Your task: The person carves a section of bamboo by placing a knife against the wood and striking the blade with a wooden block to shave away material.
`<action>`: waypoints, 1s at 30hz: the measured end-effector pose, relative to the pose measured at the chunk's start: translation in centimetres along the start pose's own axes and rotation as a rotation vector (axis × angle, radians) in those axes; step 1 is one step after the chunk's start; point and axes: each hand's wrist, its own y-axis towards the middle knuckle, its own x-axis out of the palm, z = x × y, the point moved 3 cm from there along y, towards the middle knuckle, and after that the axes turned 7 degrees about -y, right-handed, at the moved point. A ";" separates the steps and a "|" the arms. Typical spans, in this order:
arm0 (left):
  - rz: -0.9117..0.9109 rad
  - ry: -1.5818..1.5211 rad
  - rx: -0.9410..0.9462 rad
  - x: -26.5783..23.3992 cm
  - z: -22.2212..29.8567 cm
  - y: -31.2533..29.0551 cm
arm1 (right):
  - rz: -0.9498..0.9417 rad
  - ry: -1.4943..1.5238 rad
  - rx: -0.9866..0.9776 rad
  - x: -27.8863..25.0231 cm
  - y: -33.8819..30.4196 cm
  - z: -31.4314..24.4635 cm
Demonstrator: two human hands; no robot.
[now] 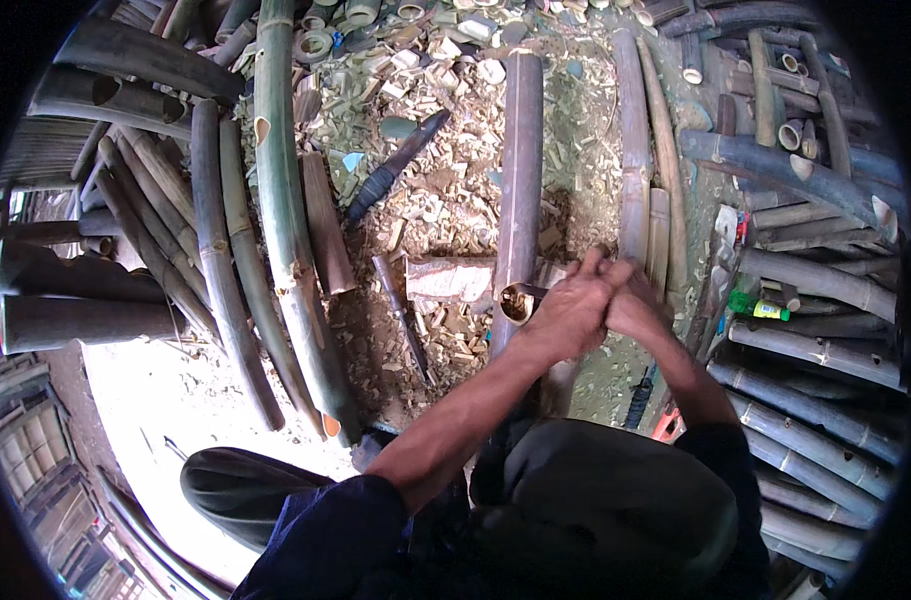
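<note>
A brownish bamboo pole point(521, 150) lies lengthwise in front of me, across a rough wooden block point(450, 280). Near its close end is a cut opening point(516, 303). My left hand point(572, 312) and my right hand point(633, 300) are closed together just right of that opening. They grip a tool with a narrow dark blade point(535, 291), whose tip reaches the opening; its handle is hidden by my fingers. Left of the pole lie a slim tool with a wooden handle and dark shaft point(403, 318) and a long dark tool with a wrapped grip point(395, 170).
Pale wood chips point(430, 215) cover the ground. A green bamboo pole point(280, 170) with notched holes lies to the left, other poles point(632, 150) to the right. Stacked bamboo point(815, 350) fills the right side, with a green bottle point(758, 305) among it.
</note>
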 end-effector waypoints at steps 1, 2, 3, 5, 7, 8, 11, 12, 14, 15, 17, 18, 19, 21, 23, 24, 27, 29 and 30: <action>0.194 -0.052 0.026 -0.8 -0.1 -0.5 | 0.019 -0.090 -0.109 -1.5 0.9 -1.5; 0.385 -0.104 0.050 -1.2 -0.3 -1.5 | 0.046 -0.183 -0.213 -3.0 1.8 -3.1; 0.571 -0.156 0.077 -1.4 -0.5 -2.3 | 0.064 -0.231 -0.280 -4.1 2.6 -4.7; 0.830 -0.293 0.080 -1.3 -1.0 -3.1 | 0.368 -0.555 -0.566 -2.6 4.3 -6.5; 0.887 -0.257 0.072 -1.4 -1.4 -3.6 | 0.286 -0.812 -0.526 -2.8 4.3 -8.5; 0.755 -0.247 0.053 -1.0 -1.2 -3.3 | 0.470 -0.457 -0.517 -1.0 3.8 -5.9; 0.200 0.095 -0.142 0.4 -1.5 -1.3 | 0.214 -0.282 -0.126 0.6 0.8 -2.0; -0.028 0.151 -0.134 2.3 -1.9 -0.3 | 0.130 0.109 0.053 5.0 -0.7 1.7; -0.339 0.232 -0.103 4.6 -2.5 0.6 | 0.090 0.490 0.191 13.8 -3.9 5.0; -0.427 0.251 -0.066 5.1 -1.8 0.9 | 0.142 0.472 0.165 15.8 -5.4 5.4; -0.444 0.191 -0.018 5.0 -0.9 1.0 | 0.096 0.657 0.164 16.6 -5.1 6.9; -0.368 0.118 -0.019 4.0 -1.2 0.9 | 0.099 0.815 0.169 14.9 -3.4 6.5; -0.291 0.036 -0.017 3.2 -1.4 0.6 | 0.093 0.666 0.174 12.3 -2.3 5.9; -0.130 -0.041 -0.002 1.5 -1.4 0.6 | 0.077 0.343 0.133 5.9 -1.0 3.7; 0.001 -0.057 -0.025 -0.1 -1.0 0.3 | 0.041 0.011 0.024 0.6 0.1 0.0; 0.108 -0.115 -0.008 -1.0 -0.5 -0.1 | 0.034 -0.092 -0.056 -0.4 1.1 -0.2; 0.452 -0.302 0.047 -2.5 -1.4 -1.6 | 0.068 -0.190 -0.280 -2.8 4.1 -4.0; 0.691 -0.326 0.070 -2.4 -2.2 -2.7 | 0.046 -0.330 -0.449 -2.9 5.6 -6.4; 0.775 -0.329 0.048 -2.4 -2.4 -3.2 | 0.078 -0.423 -0.476 -3.2 5.8 -8.2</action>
